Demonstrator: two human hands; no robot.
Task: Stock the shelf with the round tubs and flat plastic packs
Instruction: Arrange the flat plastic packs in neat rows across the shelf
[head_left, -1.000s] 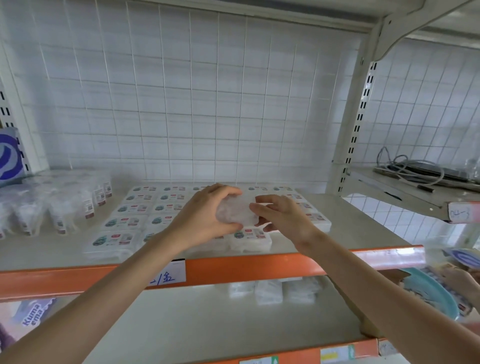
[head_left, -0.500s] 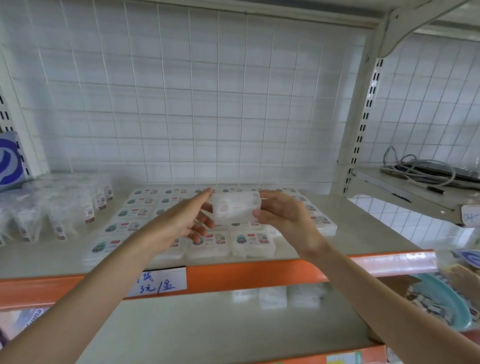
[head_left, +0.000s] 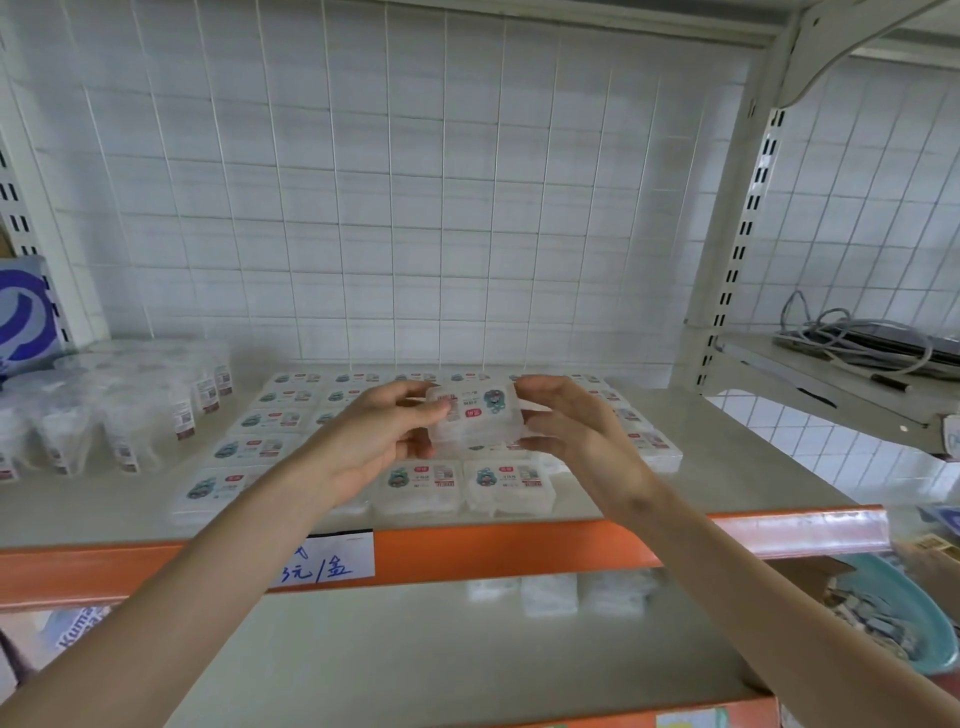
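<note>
Flat pack (head_left: 475, 418) held level above the shelf (head_left: 737, 467), label up. Left hand (head_left: 379, 441) pinches its 9 o'clock end and right hand (head_left: 582, 441) its 3 o'clock end, fingers curled on it. Rows of packs (head_left: 291, 415) lie beneath. Tubs (head_left: 130, 400) stand at 9 o'clock.

Bare left hand (head_left: 376, 449), bare right hand (head_left: 584, 444)

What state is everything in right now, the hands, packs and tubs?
Flat clear plastic pack: held between both hands, label up.
Left hand: grips the pack's left end.
Right hand: grips its right end.
Rows of flat packs: lying on the grey shelf.
Round clear tubs: standing at left.
</note>
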